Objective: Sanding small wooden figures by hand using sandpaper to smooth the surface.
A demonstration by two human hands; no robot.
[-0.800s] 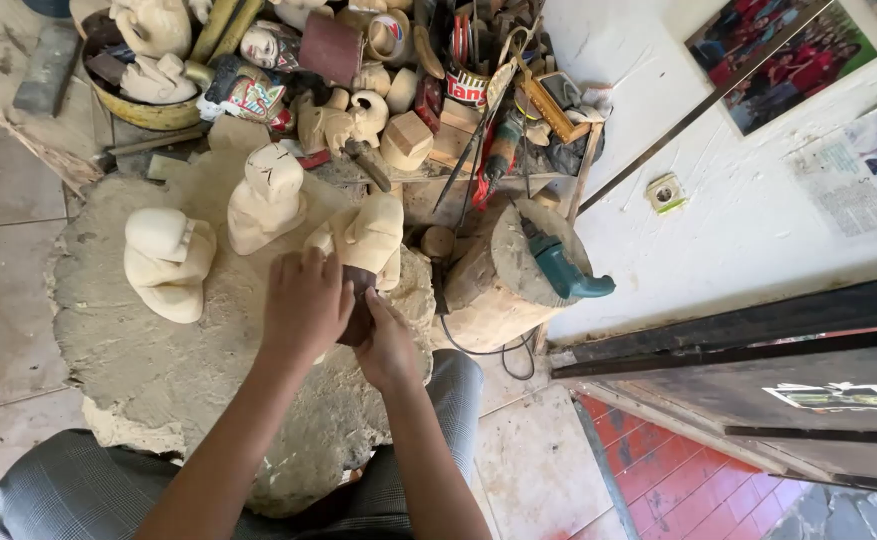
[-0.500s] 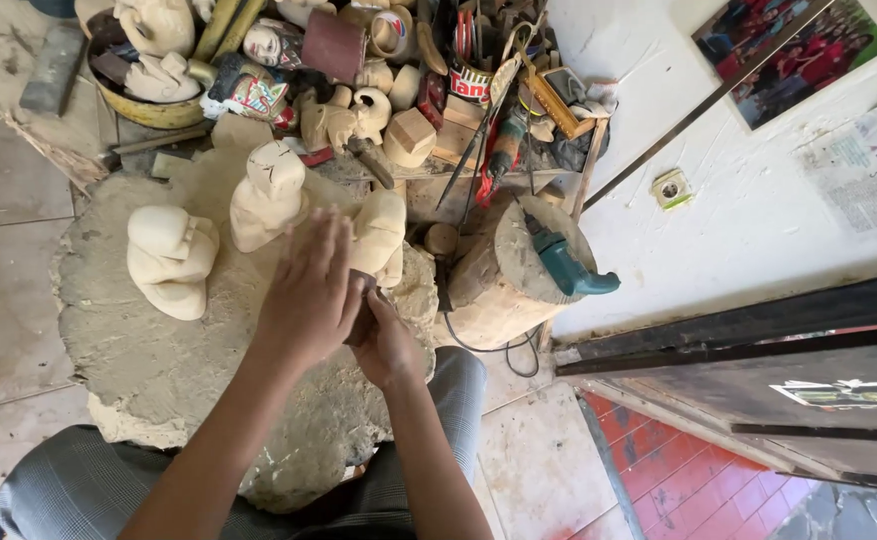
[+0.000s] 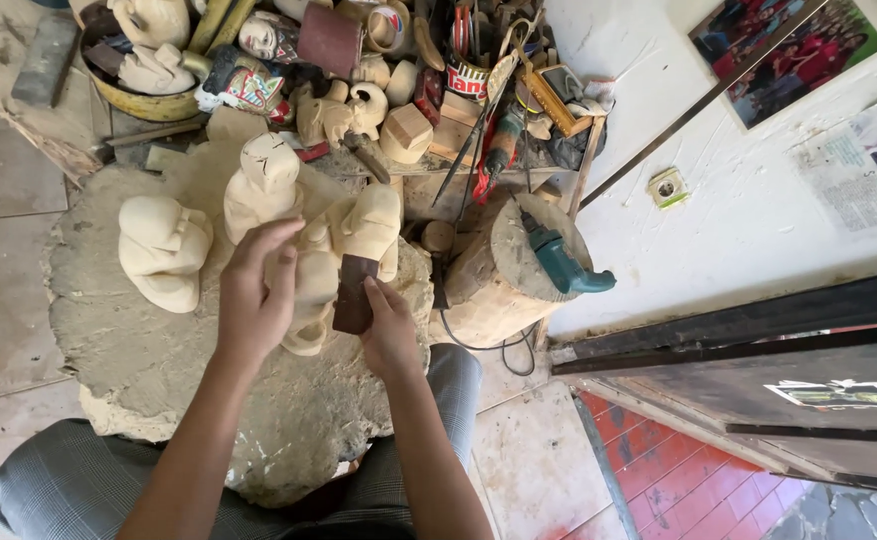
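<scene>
Four pale wooden carvings sit on the round stone slab [image 3: 138, 350] that serves as the work surface. One squat carving [image 3: 163, 250] rests near the slab's left edge, a taller carving [image 3: 261, 185] stands upright toward the far edge, another carving [image 3: 373, 225] stands at the far right edge, and the fourth carving [image 3: 313, 290] lies in the middle of the slab, between the two hands.

The left hand [image 3: 256, 295] is curled around this middle carving from its left side, fingers spread over the top. The carving's long axis runs from the near edge toward the far edge, tilted a little to the right. The right hand [image 3: 388, 330] pinches a dark brown sanding pad [image 3: 354, 293], a flat rectangle held upright with its long side pointing away from the person, pressed against the carving's right flank.

Beyond the far edge, a yellow bowl [image 3: 143, 100] holds more carved pieces, and a heap of small figures and tools lies beside it. To the right of the slab stands one tree stump [image 3: 498, 290] with a teal power drill [image 3: 563, 262] on top.
</scene>
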